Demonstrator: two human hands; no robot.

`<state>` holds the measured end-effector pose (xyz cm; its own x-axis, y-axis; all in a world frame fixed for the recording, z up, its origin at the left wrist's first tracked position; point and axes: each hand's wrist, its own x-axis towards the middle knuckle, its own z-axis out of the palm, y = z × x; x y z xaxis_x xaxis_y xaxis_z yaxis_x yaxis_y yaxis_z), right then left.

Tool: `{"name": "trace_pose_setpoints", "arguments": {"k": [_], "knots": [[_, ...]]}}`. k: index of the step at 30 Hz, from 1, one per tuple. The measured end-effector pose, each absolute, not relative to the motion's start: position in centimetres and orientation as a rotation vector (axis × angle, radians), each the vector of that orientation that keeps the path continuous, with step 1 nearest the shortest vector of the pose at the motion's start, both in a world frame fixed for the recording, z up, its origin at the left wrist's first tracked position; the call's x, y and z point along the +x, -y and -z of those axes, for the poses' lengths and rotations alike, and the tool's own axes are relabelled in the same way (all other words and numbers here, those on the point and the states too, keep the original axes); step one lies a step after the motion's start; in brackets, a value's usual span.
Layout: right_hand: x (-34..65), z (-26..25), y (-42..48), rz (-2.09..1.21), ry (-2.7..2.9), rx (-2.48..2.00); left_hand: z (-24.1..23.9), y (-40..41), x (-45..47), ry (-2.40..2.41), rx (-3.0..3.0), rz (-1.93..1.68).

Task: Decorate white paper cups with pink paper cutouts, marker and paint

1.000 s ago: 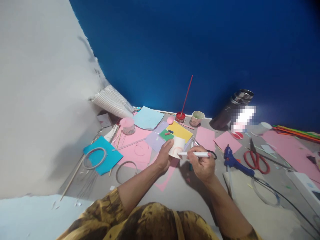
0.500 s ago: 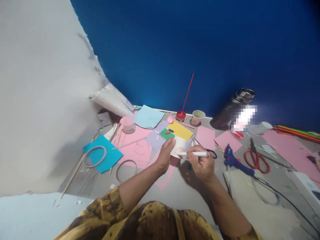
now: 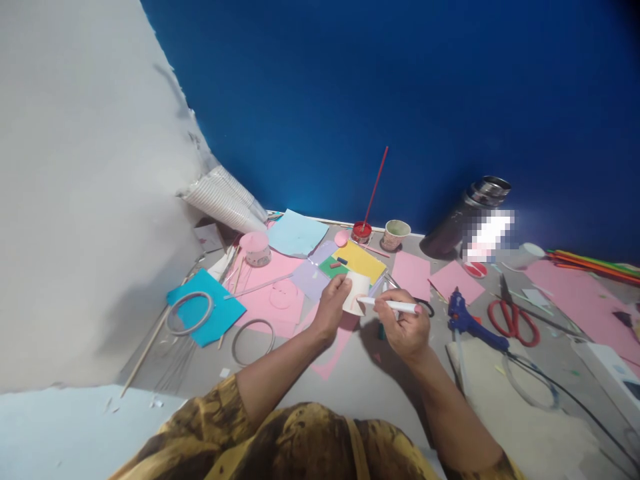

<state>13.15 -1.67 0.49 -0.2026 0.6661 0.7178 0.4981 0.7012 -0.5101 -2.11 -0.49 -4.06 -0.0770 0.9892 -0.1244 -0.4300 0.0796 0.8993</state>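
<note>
Left hand (image 3: 331,308) clasps the paper cup (image 3: 357,293). Right hand (image 3: 406,327) pinches the white marker (image 3: 387,305), its long axis crosswise, its tip touching the cup leftward of that grip.

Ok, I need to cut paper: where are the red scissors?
Head view, right side: the red scissors lie just right of the blue glue gun.

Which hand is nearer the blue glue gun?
Right. The right hand, holding a marker, is next to the glue gun; the left hand, gripping a cup, is farther off.
</note>
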Motion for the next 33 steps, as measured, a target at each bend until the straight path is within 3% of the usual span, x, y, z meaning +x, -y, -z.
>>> {"name": "trace_pose_setpoints", "arguments": {"k": [33], "knots": [[13.35,-0.91,1.65,-0.230,1.802,-0.977,3.02,0.58,-1.91,-0.868,0.634,-1.325]]}}
